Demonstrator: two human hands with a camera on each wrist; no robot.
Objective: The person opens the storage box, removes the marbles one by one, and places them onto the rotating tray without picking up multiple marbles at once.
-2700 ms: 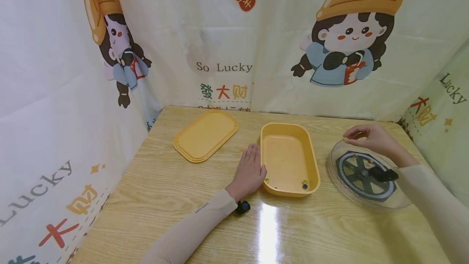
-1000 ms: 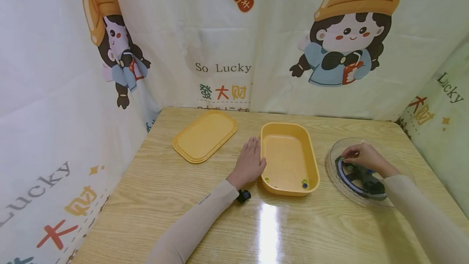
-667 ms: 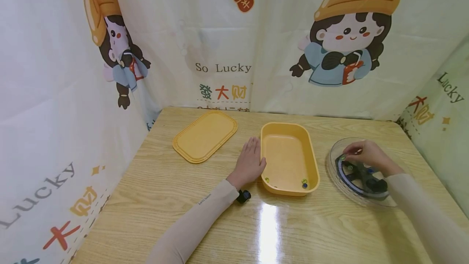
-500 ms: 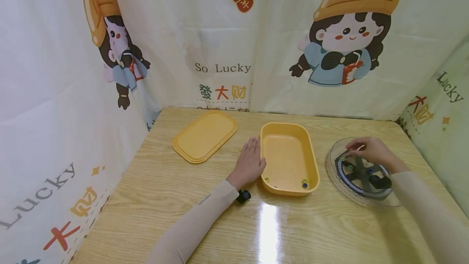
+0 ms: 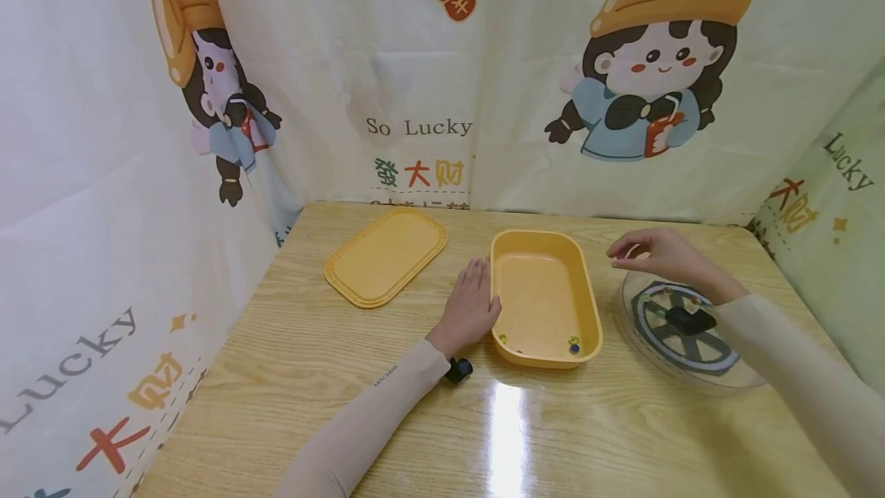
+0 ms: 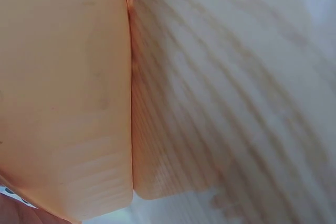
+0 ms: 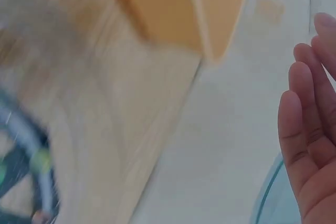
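Note:
My left hand [image 5: 468, 307] lies with straight fingers along the left wall of a deep yellow plastic bin [image 5: 542, 252]. Its thumb touches the rim. In the bin's near corners sit a yellow-green marble [image 5: 502, 338], another yellow-green marble [image 5: 574, 341] and a blue marble [image 5: 575, 349]. My right hand [image 5: 660, 253] is raised over the far left rim of a clear round dish [image 5: 632, 329], fingers loosely bent and nothing seen between them. Inside the dish is a dark spoked wheel [image 5: 691, 360] with a pale ring. A green marble [image 5: 646, 298] rests on that ring.
A flat yellow lid [image 5: 387, 256] lies at the back left of the wooden table [image 5: 311, 390]. Printed cloth [image 5: 525, 137] hangs behind the table and at both sides. A black wrist camera [image 5: 690, 320] overlaps the wheel in the head view.
My right hand, which pinched a small marble, lowered it to the wheel's ring, let it go there, then rose up and left toward the bin. My left hand has stayed put.

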